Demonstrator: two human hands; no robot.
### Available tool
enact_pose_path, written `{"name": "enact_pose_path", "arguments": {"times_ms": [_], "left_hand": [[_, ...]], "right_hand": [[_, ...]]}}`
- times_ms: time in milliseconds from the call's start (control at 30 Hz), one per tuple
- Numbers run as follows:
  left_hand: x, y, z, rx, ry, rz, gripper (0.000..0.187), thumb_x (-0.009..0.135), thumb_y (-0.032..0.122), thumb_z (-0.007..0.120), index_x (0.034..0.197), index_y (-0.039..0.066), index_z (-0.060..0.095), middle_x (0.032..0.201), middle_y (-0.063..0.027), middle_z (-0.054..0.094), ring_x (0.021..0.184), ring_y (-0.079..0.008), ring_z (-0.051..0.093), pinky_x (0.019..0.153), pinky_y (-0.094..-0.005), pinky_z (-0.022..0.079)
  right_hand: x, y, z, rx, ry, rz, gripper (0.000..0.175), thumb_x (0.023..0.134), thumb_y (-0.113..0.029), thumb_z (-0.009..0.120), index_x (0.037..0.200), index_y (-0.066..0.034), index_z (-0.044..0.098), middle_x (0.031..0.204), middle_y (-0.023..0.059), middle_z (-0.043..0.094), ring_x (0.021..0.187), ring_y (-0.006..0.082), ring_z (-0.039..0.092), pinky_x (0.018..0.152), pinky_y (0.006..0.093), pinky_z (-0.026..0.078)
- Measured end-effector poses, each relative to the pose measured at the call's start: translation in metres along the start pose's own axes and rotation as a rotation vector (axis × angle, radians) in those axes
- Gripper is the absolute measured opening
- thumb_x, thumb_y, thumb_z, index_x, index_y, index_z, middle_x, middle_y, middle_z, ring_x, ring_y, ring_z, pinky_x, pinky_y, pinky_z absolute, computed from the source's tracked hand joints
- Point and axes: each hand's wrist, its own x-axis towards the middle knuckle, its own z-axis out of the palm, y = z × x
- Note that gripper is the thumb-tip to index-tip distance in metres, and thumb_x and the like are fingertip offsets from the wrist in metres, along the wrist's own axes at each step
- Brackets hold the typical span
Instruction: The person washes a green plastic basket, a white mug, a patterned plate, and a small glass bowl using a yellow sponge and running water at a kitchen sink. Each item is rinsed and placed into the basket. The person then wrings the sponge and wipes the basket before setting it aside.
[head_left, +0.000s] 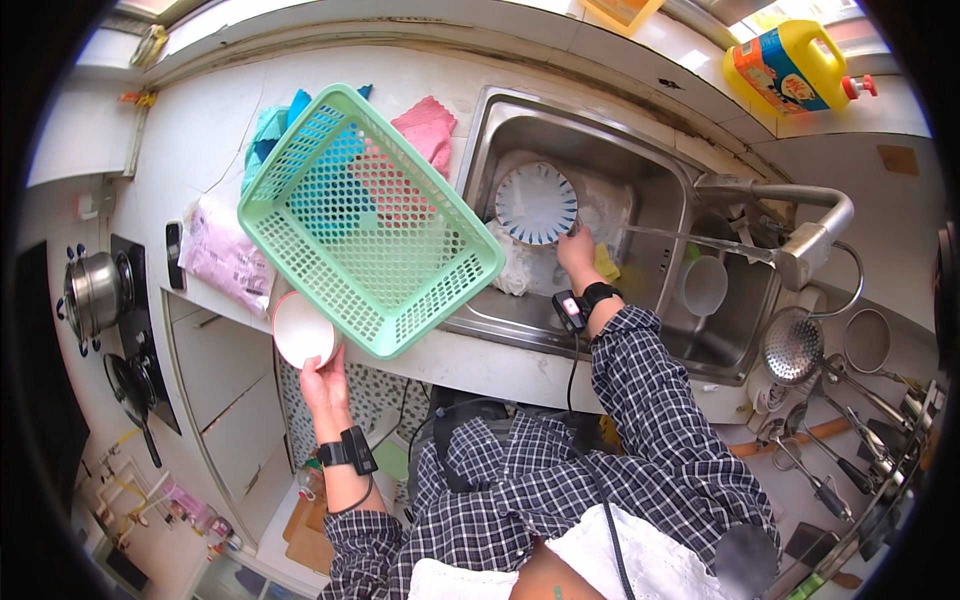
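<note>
My left hand (324, 375) grips a white bowl with a red rim (302, 330) at the counter's front edge, just left of a green perforated plastic basket (390, 349). Inside the left sink basin (645, 157), my right hand (576, 251) holds the edge of a plate with blue petal-like marks (536, 204). A white cloth (511, 274) lies below the plate, and a yellow sponge or cloth (606, 262) is beside my right wrist. Water runs from the metal faucet (802, 259) towards the left basin. The basket seems to contain nothing; blue and pink cloths show through its holes.
Pink cloth (431, 135) and teal cloth (262, 142) lie around the basket. A plastic package (225, 255) is on the left counter. A translucent container (705, 285) sits in the right basin. Utensils, including a perforated ladle (793, 352), hang at right. A yellow jug (795, 71) lies on the ledge.
</note>
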Motion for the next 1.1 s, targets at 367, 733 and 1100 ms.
{"name": "enact_pose_path", "arguments": {"times_ms": [367, 733, 1100], "left_hand": [[-0.022, 0.009, 0.011, 0.306, 0.03, -0.058, 0.053, 0.107, 0.024, 0.059, 0.152, 0.002, 0.042, 0.144, -0.0158, 0.056, 0.13, -0.0297, 0.057, 0.116, -0.0439, 0.047], [-0.091, 0.042, 0.058, 0.65, 0.043, 0.662, 0.048, 0.104, 0.008, 0.058, 0.149, 0.003, 0.045, 0.136, -0.0097, 0.052, 0.12, -0.0203, 0.055, 0.106, -0.0386, 0.048], [-0.194, -0.054, 0.195, 1.043, -0.854, 0.934, 0.028, 0.092, -0.002, 0.065, 0.119, 0.002, 0.068, 0.128, -0.0151, 0.058, 0.122, -0.0299, 0.058, 0.106, -0.0405, 0.045]], "right_hand": [[0.013, -0.063, 0.025, -0.169, 0.329, -0.642, 0.033, 0.087, -0.015, 0.071, 0.121, -0.0125, 0.069, 0.125, 0.0102, 0.068, 0.117, 0.0362, 0.059, 0.099, 0.0494, 0.048], [-0.01, -0.015, -0.024, 0.312, 0.3, -0.545, 0.013, 0.096, -0.011, 0.063, 0.101, -0.006, 0.073, 0.103, 0.0142, 0.072, 0.095, 0.0397, 0.068, 0.082, 0.0454, 0.055], [-0.058, 0.023, -0.134, 0.078, 0.496, -0.73, 0.01, 0.096, -0.011, 0.068, 0.102, -0.0052, 0.072, 0.105, 0.0102, 0.073, 0.099, 0.0308, 0.07, 0.084, 0.0402, 0.056]]}}
